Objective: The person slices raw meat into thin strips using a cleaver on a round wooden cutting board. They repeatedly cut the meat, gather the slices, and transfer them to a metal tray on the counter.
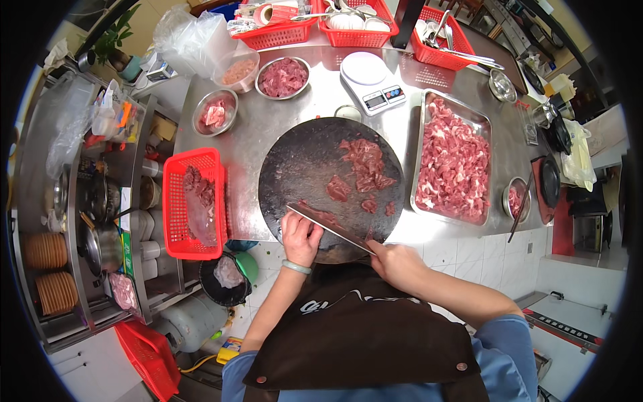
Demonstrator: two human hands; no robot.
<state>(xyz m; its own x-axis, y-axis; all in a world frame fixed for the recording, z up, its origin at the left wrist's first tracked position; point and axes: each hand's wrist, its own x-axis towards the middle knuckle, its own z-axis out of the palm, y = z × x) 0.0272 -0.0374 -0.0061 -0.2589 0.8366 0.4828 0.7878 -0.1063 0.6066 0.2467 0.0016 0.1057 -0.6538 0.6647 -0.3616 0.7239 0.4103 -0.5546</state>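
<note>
My right hand (394, 262) grips the handle of a broad kitchen knife (334, 228) at the near edge of a round dark chopping board (296, 161). The blade slants up and left across the board, its far end beside my left hand (300, 238). The fingers of my left hand are bent near the blade; whether they press on meat is hidden. Just past the blade lies a strip of red meat (321, 215). Thin meat slices (365, 163) are heaped on the board's right half, with a separate piece of meat (338, 188) and several scraps nearby.
Left of the board stands a red plastic basket (172, 211) holding a large meat piece (201, 206). A steel tray (417, 191) of cut meat (452, 166) is on the right. Behind are a digital kitchen scale (369, 83), a bowl of meat (283, 78) and a smaller metal bowl (198, 113).
</note>
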